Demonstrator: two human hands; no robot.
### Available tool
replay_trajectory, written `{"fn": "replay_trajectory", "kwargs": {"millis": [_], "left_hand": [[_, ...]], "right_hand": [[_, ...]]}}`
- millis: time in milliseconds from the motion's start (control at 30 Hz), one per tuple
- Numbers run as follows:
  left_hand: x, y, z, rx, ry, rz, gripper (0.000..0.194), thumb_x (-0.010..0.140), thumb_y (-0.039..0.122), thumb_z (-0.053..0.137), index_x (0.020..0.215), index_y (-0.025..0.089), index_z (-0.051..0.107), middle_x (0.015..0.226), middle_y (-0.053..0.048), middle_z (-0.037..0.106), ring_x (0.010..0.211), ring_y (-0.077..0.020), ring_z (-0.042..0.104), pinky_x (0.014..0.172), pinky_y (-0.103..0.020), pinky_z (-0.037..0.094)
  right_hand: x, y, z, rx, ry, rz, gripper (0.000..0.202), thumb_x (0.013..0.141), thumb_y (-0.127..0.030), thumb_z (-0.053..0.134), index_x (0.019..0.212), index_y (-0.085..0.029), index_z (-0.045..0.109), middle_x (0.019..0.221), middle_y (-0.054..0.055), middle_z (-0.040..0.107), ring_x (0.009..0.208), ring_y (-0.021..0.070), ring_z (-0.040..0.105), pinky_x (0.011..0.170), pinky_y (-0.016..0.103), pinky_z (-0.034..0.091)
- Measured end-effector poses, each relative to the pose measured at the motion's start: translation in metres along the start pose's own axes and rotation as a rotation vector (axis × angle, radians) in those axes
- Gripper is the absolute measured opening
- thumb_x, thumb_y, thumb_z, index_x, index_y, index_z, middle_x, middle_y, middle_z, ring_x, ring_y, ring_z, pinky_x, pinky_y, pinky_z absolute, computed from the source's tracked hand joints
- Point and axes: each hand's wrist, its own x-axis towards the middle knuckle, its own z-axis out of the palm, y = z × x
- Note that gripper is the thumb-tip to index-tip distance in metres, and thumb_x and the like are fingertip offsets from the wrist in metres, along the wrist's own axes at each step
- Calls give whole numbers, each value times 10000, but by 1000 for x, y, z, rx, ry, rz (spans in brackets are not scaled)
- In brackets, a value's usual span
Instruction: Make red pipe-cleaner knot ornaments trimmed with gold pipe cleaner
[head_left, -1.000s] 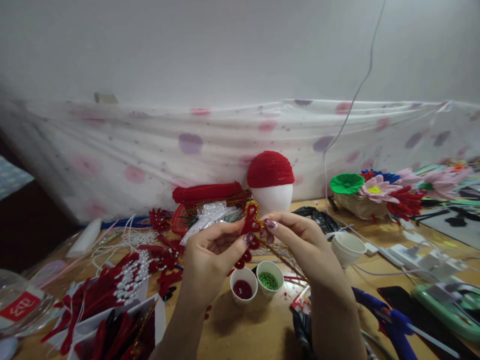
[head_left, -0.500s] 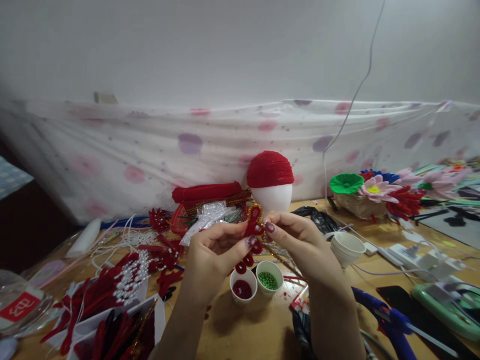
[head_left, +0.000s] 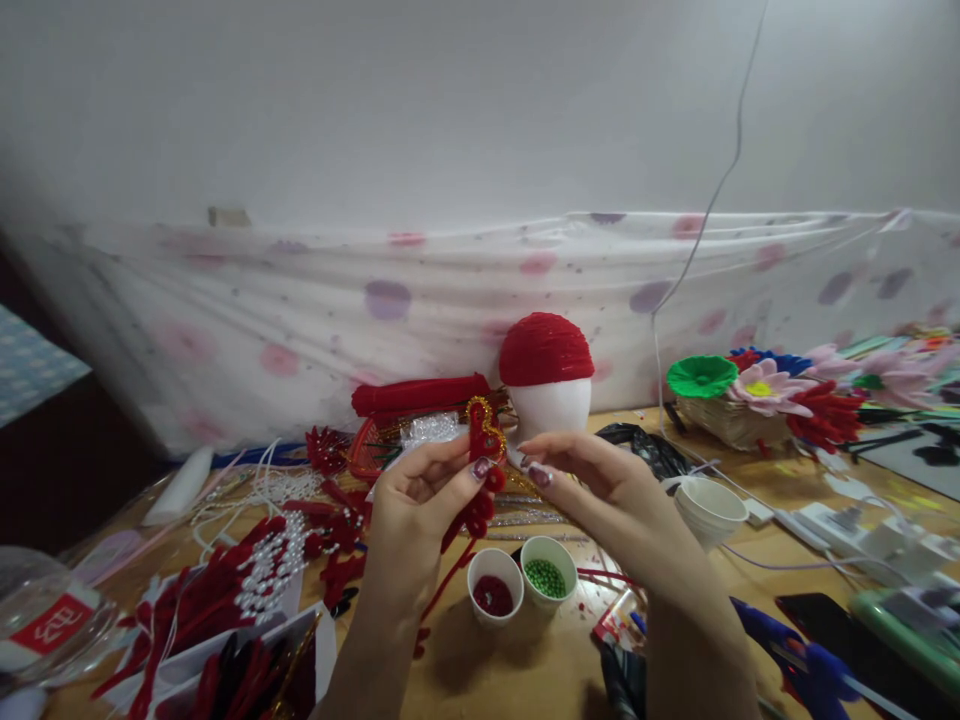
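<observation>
From my remote seat, I watch the right hand (head_left: pixel 611 490) draw slightly off the red, gold-edged ornament (head_left: pixel 479 428); its fingertips bunch close beside, gripping what, I can't tell. The left hand (head_left: pixel 418 500) keeps it pinched above the table. The woven basket (head_left: pixel 720 422) holds craft flowers (head_left: pixel 762 389); the left cup (head_left: pixel 495 617) holds dark red beads (head_left: pixel 493 597), the right cup (head_left: pixel 571 577) green beads (head_left: pixel 545 577)
</observation>
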Motion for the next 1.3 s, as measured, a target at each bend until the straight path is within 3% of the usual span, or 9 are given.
{"fn": "replay_trajectory", "kwargs": {"millis": [67,200,667,933,1200,1300], "left_hand": [[1,-2,0,-8,9,16,207,630,153,834,829,184,787,789,-46,813,746,-159,764,670,-202,602],[2,-4,-1,24,15,51,184,668,139,814,846,176,788,844,-50,819,782,-135,761,731,-184,585],[2,-7,-1,29,34,54,184,639,201,858,808,198,785,807,-16,814,779,-148,755,741,-207,589],[2,-11,-1,102,-40,79,239,678,222,876,898,208,784,887,-32,819,813,-124,757,720,-142,572],[-1,-12,0,173,-35,85,269,699,254,864,936,188,755,847,-43,811,764,-176,759,686,-231,608],[-1,-13,-1,223,-5,122,257,701,241,861,928,188,753,845,-31,804,759,-154,742,697,-214,598]], "right_hand": [[-3,-2,1,-50,-43,-35,237,861,-320,682,1081,-231,686,933,30,742,847,154,707,735,266,590],[-6,-4,5,-156,-35,-95,165,902,-241,601,1030,-251,705,898,11,753,804,142,716,693,248,588],[-1,-10,10,-405,53,-406,193,945,-107,563,1023,-221,698,910,-5,689,842,109,645,741,212,490],[0,-4,7,-447,83,-410,196,968,-92,514,1004,-196,675,910,6,655,834,113,616,734,227,471],[0,-3,6,-473,89,-426,183,973,-107,511,993,-180,678,909,11,655,826,118,612,721,238,462],[0,-2,6,-476,89,-431,189,972,-102,509,993,-176,681,905,13,656,817,118,613,712,238,461]]}}
